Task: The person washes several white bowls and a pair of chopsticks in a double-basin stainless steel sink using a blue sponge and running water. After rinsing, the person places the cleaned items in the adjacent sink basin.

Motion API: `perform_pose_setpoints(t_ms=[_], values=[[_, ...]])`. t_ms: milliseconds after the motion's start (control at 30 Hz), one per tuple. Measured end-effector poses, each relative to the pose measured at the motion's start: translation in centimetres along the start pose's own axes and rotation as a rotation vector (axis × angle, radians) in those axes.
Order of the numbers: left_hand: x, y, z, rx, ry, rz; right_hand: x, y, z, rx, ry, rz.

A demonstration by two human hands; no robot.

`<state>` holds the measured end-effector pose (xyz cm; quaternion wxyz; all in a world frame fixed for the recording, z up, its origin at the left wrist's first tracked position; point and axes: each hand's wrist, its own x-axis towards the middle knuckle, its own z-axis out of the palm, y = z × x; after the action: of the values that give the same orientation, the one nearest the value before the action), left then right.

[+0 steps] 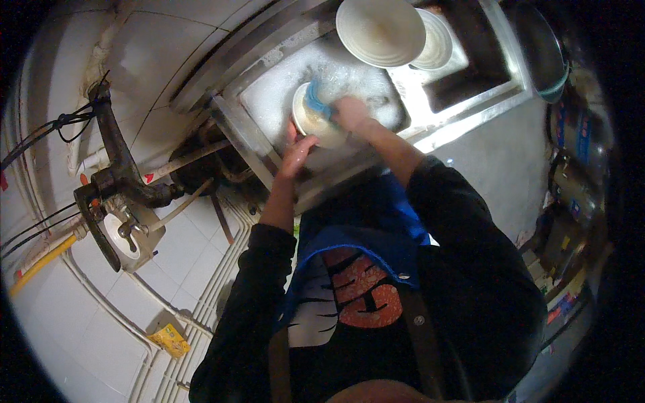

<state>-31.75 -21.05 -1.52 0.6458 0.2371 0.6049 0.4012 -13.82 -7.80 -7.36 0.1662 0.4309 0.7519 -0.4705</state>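
Over a metal sink basin (267,118) full of suds, my left hand (298,153) grips the near left rim of a tilted white bowl (315,126). A blue cleaning cloth (317,101) lies against the bowl's upper inside, and my right hand (351,115) is closed on its lower right end. The fingertips of my right hand are partly hidden. Beyond my right hand, a wide white bowl (381,32) and another white bowl (436,40) stand by the basin's far right corner, the first overlapping the second in view.
A second, dark sink basin (471,90) lies to the right, with a dark round tub (539,50) past it. Pipes and a thick black metal fitting (118,141) run along the tiled wall at left. A yellow packet (171,340) is at lower left.
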Motion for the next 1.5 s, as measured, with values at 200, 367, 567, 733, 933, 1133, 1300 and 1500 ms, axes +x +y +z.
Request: perform_pose_setpoints(t_ms=[200, 367, 567, 733, 933, 1133, 1300, 1500], values=[[-0.5, 0.8, 1.8, -0.192, -0.046, -0.247, 0.5, -4.8, 1.0, 0.968, 0.421, 0.121], [0.0, 1.5, 0.1, -0.140, 0.020, -0.137, -2.2, -1.7, 1.5, 0.216, 0.136, -0.302], [-1.0, 1.2, 0.3, -0.040, -0.072, -0.224, 2.3, -1.5, 0.4, 0.555, 0.479, 0.299], [0.0, 0.4, 0.6, -0.431, -0.149, -0.382, 1.1, -7.2, 0.2, 1.510, 0.082, 0.106], [2.7, -1.6, -0.5, -0.461, 0.108, -0.240, -5.1, -4.1, 0.7, 0.519, -0.066, -0.128], [1.6, -2.2, -1.5, -0.073, 0.026, -0.156, -0.7, 1.3, 0.5, 0.270, 0.201, 0.283], [1.1, 0.7, -0.3, 0.220, -0.109, -0.033, 2.2, -2.9, -0.5, 1.416, 0.222, 0.491], [2.0, 1.5, 1.0, 0.554, 0.132, 0.114, -1.0, -6.1, -2.3, 0.993, 0.227, -0.028]])
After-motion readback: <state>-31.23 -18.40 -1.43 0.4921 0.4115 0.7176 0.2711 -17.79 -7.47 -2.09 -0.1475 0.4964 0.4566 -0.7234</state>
